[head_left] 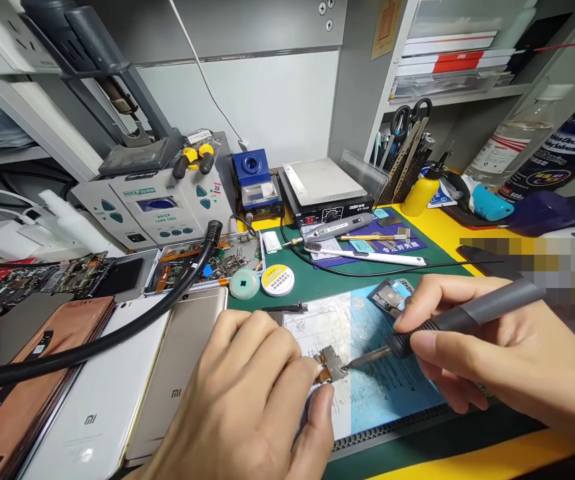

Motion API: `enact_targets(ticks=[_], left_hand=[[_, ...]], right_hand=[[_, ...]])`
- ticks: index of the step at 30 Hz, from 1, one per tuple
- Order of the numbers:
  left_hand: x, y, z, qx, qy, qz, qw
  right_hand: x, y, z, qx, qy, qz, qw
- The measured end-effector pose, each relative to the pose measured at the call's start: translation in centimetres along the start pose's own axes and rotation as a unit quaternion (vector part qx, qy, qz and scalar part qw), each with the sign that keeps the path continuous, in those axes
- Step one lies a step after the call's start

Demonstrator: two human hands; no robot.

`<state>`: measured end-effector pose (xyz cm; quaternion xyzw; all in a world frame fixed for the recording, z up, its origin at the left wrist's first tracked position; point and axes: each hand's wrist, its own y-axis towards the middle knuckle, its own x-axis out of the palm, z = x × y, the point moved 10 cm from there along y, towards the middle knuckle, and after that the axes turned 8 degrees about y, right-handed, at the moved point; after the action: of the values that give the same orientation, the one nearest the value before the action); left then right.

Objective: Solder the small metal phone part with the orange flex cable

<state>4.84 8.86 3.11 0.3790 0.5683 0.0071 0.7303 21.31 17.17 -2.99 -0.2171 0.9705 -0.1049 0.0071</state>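
My right hand point(477, 340) grips a soldering iron point(497, 307) like a pen. Its metal tip touches or nearly touches the right edge of a small metal-plated part with an orange flex cable point(335, 363). My left hand point(262, 400) is closed, fingers curled, with the index fingertip and thumb at the left side of that part; the other fingertips are hidden. The part is over a worn white and light-blue sheet point(397, 393). Just beyond my right fingers lies a small phone circuit board point(390, 297).
At left lie several phones point(97, 380) and a tray of boards point(257, 250), crossed by a black hose point(167, 307). A hot-air station point(160, 207), a hot plate point(327, 187), a white brush point(367, 255) and a yellow bottle point(420, 190) stand or lie farther back.
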Motion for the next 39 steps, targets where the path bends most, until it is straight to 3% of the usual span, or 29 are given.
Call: enact_targets(ticks=[10,16,22,27,32,36,37,39], left_hand=[[-0.4,0.1,-0.2,-0.022,0.007,0.038,0.999],[0.2,0.1,-0.5,-0.038,-0.02,0.007,0.999],[0.1,-0.4,-0.4,-0.021,-0.053,0.044,0.997],[0.2,-0.3,-0.6,-0.033,-0.059,0.033,0.997],[0.7,-0.1,-0.8,-0.052,-0.062,-0.016,0.997],[0.0,0.1,-0.5,-0.047,-0.047,0.003,0.998],[-0.7,0.1,-0.1,-0.024,-0.051,0.033,0.998],[0.1,0.0,-0.6,-0.042,-0.045,-0.002,0.998]], right_hand=[[-1.1,0.3,0.1,-0.008,0.005,0.045,0.999],[-0.9,0.9,-0.8,-0.046,-0.026,0.054,0.997],[0.1,1.4,-1.9,-0.057,-0.04,0.04,0.997],[-0.1,1.0,-1.3,-0.046,-0.038,0.022,0.998],[-0.2,0.7,-0.9,-0.042,-0.027,-0.001,0.999],[-0.4,0.6,-0.7,-0.041,-0.031,0.002,0.999],[-0.4,0.6,-0.7,-0.041,-0.03,0.003,0.999],[-0.4,0.6,-0.6,-0.04,-0.026,0.002,0.999]])
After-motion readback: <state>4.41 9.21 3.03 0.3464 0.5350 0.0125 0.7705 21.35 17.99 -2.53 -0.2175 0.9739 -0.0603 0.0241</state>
